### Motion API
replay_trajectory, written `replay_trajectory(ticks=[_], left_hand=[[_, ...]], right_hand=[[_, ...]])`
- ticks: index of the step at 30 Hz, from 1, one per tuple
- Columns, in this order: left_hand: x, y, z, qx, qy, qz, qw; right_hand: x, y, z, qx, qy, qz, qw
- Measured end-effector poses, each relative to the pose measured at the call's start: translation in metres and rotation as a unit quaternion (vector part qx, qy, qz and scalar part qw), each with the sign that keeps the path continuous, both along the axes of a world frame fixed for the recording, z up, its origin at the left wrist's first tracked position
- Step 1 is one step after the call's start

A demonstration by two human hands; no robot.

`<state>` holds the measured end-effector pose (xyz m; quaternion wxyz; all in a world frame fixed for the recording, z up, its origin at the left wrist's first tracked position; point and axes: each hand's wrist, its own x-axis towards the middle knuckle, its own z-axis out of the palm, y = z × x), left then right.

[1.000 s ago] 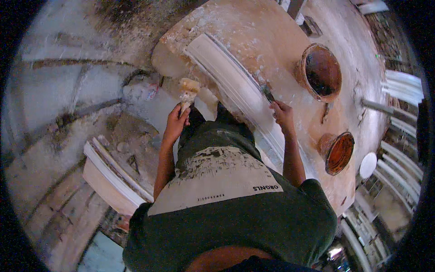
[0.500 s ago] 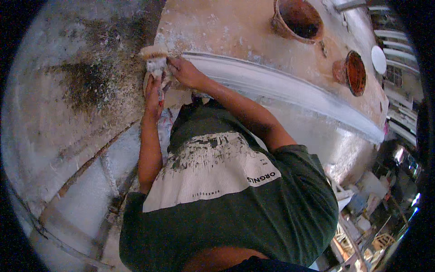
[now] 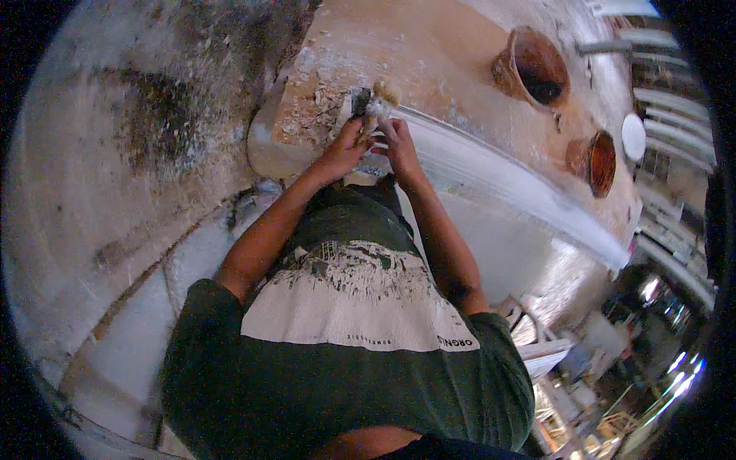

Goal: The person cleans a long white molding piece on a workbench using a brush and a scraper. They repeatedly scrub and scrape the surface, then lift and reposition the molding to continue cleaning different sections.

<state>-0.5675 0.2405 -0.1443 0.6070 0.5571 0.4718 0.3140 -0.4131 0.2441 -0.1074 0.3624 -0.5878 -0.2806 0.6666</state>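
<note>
My left hand (image 3: 349, 148) is closed around the lower part of a brush (image 3: 386, 93) with pale bristles and a white-caked body. Just above its fingers shows a small dark flat piece (image 3: 359, 100), perhaps a blade; I cannot tell what it belongs to. Close beside it, my right hand (image 3: 400, 147) has its fingers curled in toward the brush, and what lies in them is hidden. Both hands are over the near edge of the table, at the left end of a long white moulded strip (image 3: 506, 172).
The brownish table (image 3: 429, 50) bears plaster crumbs (image 3: 310, 107) at its left corner. Two reddish-brown buckets, a larger one (image 3: 504, 73) and a smaller one (image 3: 580, 159), stand at the right, with a white disc (image 3: 633, 137) beyond. A stained floor (image 3: 84, 192) lies to the left.
Both hands and the brush have moved right, from the table's left corner to the strip's end. The brush now leans instead of standing upright, and my hands are closer together. The view has shifted.
</note>
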Motion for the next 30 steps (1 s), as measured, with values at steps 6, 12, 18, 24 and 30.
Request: replay_trajectory(ticks=[6,12,18,24,30], left_hand=[[-0.002,0.003,0.064,-0.325,-0.159,0.088,0.928],[-0.024,-0.027,0.012,-0.117,-0.147,0.215,0.958],[-0.064,-0.075,-0.004,0.001,0.065,0.246,0.967],[-0.058,-0.086,0.023,0.104,0.259,-0.06,0.958],[0.016,-0.034,-0.024,0.347,0.211,-0.003,0.914]], right_hand=[[0.01,-0.017,0.004,-0.022,0.115,0.105,0.988],[0.001,0.032,0.028,0.124,-0.166,0.148,0.967],[-0.012,0.135,0.064,0.349,-0.244,0.112,0.898],[-0.084,0.184,0.048,0.33,0.071,0.012,0.941],[-0.086,0.217,-0.092,0.373,-0.225,0.023,0.9]])
